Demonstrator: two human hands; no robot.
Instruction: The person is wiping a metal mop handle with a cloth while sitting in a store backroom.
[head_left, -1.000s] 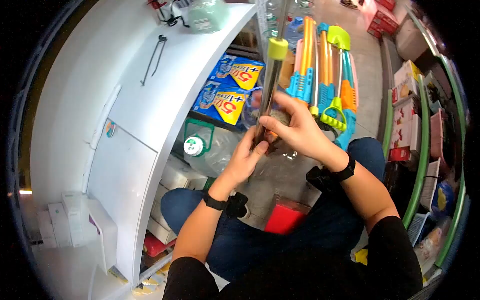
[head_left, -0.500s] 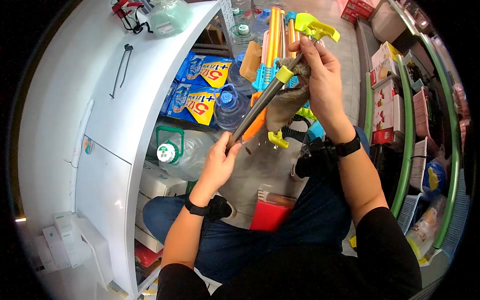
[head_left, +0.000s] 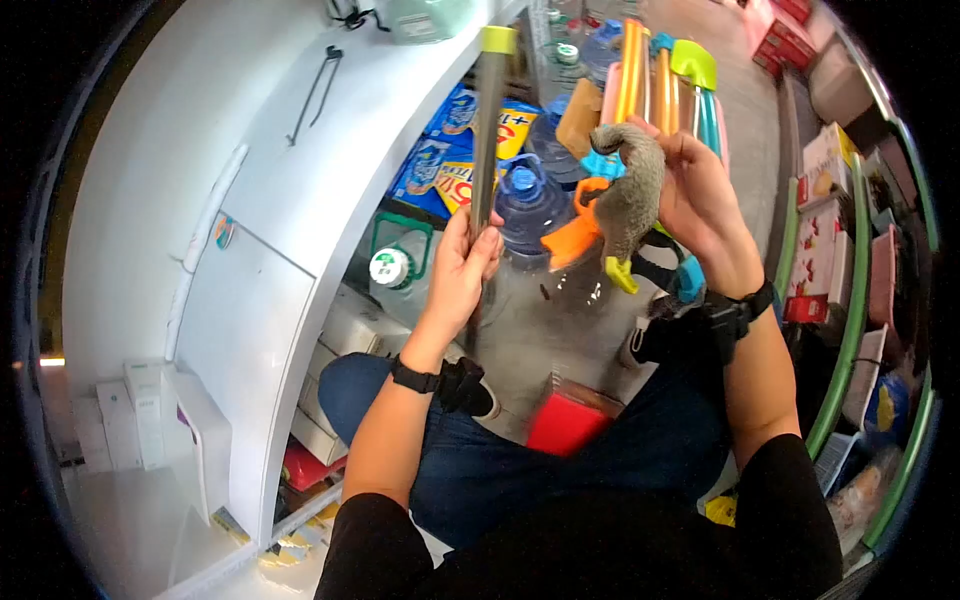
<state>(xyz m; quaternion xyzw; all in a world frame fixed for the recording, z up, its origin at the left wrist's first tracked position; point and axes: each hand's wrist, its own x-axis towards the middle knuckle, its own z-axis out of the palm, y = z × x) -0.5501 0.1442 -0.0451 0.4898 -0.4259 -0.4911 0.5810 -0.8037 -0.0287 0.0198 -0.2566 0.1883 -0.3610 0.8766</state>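
My left hand [head_left: 465, 260] is wrapped round a grey tube [head_left: 487, 130], which stands almost upright with a yellow-green band at its top end. To the right, my right hand [head_left: 705, 195] holds a crumpled grey cloth [head_left: 632, 195] that hangs from its fingers. Whether anything is inside the cloth is hidden. Behind that hand, several colourful pump-type toy tubes [head_left: 632, 70] stand together, one with a yellow-green handle [head_left: 695, 65]. Below the cloth, an orange plastic part [head_left: 572, 240] and a yellow-green piece [head_left: 620, 275] show.
At left stands a white cabinet [head_left: 240, 190]. Large water bottles [head_left: 540, 215] and blue-yellow packs [head_left: 430, 170] sit under and beside it. A red box [head_left: 570, 418] lies on the floor between my legs. Shelves with green edges [head_left: 850, 330] and boxed goods run along the right.
The grey tube has swung from slanting across both hands to nearly upright in my left hand. My right hand has come off it, keeping the cloth. The view has shifted left.
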